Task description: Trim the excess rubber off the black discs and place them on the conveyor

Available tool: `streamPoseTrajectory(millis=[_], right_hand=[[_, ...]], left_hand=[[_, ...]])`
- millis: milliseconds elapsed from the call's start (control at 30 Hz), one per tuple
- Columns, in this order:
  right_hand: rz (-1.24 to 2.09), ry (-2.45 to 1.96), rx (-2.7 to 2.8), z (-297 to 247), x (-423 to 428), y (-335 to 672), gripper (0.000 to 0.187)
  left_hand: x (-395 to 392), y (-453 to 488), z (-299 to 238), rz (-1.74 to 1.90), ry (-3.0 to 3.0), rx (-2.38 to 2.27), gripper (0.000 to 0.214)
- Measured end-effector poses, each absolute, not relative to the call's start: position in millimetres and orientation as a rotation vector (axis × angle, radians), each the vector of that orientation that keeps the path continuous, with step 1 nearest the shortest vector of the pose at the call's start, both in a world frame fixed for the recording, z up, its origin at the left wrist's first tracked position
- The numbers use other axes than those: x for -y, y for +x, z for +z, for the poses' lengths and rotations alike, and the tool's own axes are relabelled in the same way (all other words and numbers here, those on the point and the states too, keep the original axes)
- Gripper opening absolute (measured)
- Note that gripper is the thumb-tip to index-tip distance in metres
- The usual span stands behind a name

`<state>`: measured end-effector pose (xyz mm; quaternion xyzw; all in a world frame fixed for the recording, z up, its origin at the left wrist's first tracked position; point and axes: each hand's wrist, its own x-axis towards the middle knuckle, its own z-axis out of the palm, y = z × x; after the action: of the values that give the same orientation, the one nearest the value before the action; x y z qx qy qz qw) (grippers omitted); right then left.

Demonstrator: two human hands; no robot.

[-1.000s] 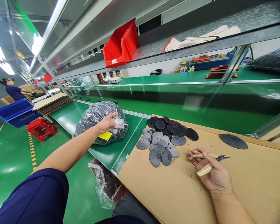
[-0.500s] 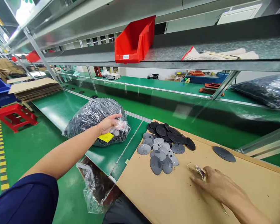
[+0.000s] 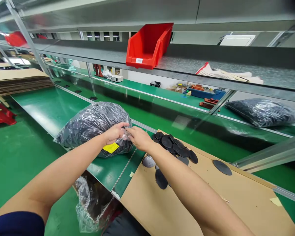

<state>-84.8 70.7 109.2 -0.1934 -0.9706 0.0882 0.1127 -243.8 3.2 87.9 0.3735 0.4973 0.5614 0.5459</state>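
Note:
A full clear plastic bag point(image 3: 88, 123) with dark contents and a yellow label point(image 3: 110, 147) lies on the green bench. My left hand point(image 3: 114, 133) is closed around the gathered neck at its right end. Against that same neck, my right hand point(image 3: 139, 138) pinches the plastic, its fingertips meeting those of the left. Dark oval pieces point(image 3: 180, 150) are heaped on the cardboard sheet point(image 3: 142, 200) to the right, partly hidden by my right forearm. Paler grey ovals point(image 3: 148, 161) show at the near side of the heap.
One black oval piece point(image 3: 222, 167) lies apart near the cardboard's far edge. Above, a red bin point(image 3: 147, 49) and white gloves point(image 3: 228, 73) rest on the shelf point(image 3: 186, 57). Another filled bag point(image 3: 263, 111) sits behind the metal upright. Loose clear plastic point(image 3: 85, 209) hangs below the bench.
My right hand has come from the cardboard, where it held something small and shiny, leftwards to the bag's neck. My left hand stays on the neck. The view has shifted.

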Motion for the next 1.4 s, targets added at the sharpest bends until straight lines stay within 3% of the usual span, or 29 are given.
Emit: streamPoseTrajectory(millis=[333, 500, 633, 767, 933, 1133, 1400], right_hand=[[-0.018, -0.551, 3.095, 133, -84, -110, 0.021], [0.381, -0.583, 2.946, 125, -88, -108, 0.016], [0.407, -0.463, 2.983, 126, -93, -107, 0.015], [0.489, -0.421, 2.996, 129, -97, -104, 0.024], [0.699, -0.747, 2.72, 111, -91, -94, 0.035], [0.94, -0.943, 2.46, 72, -87, -83, 0.014], [0.461, -0.542, 2.734, 60, -66, -62, 0.018]], left_hand=[[-5, -243, 83, 1.36, 0.943, -1.126, 0.069], [-2, -242, 83, 1.404, 0.985, -1.132, 0.062], [0, -238, 88, 1.414, 0.959, -1.173, 0.067], [2, -235, 93, 1.404, 0.971, -1.208, 0.064], [3, -236, 91, 1.357, 1.042, -1.216, 0.052], [2, -238, 89, 1.331, 1.012, -1.268, 0.058], [3, -235, 88, 1.356, 0.973, -1.209, 0.066]])
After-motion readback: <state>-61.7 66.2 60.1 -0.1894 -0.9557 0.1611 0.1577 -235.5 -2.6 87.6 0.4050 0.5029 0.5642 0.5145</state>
